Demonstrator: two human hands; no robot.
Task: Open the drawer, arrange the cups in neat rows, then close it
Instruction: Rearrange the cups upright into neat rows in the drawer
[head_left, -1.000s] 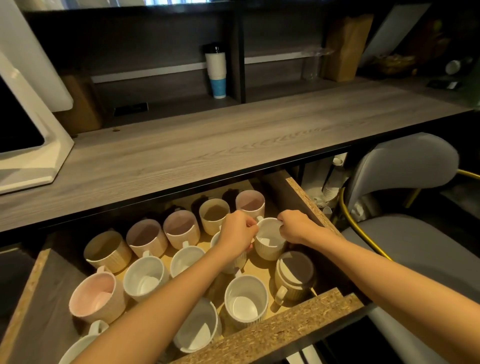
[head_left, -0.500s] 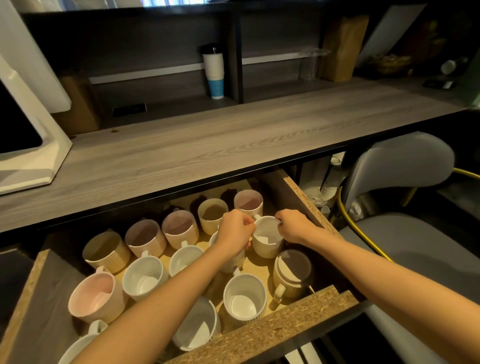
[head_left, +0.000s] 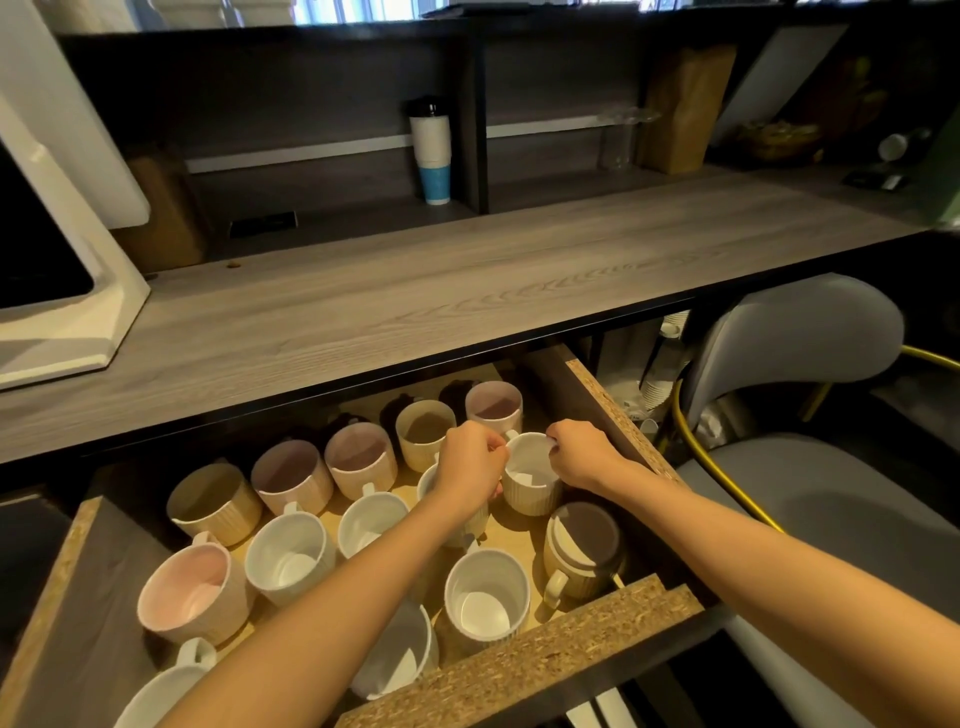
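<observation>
The drawer (head_left: 524, 670) stands pulled out under the wooden counter, filled with several ribbed mugs in white, beige and pink. A back row of beige and pink mugs (head_left: 358, 460) runs along the far side. Both hands meet at a white ribbed mug (head_left: 531, 483) near the drawer's right wall. My right hand (head_left: 579, 452) pinches its right rim. My left hand (head_left: 470, 460) grips the left side of that mug, covering another white mug below it. A beige mug (head_left: 584, 551) stands upside down at the front right.
A grey wooden counter (head_left: 415, 306) overhangs the drawer's back. A white appliance (head_left: 57, 270) sits at the left and a tumbler (head_left: 431, 150) on the shelf behind. A grey chair with yellow frame (head_left: 810, 467) stands close to the drawer's right side.
Both hands stay on the white mug; it has shifted only slightly toward the back row. The view has tilted a little.
</observation>
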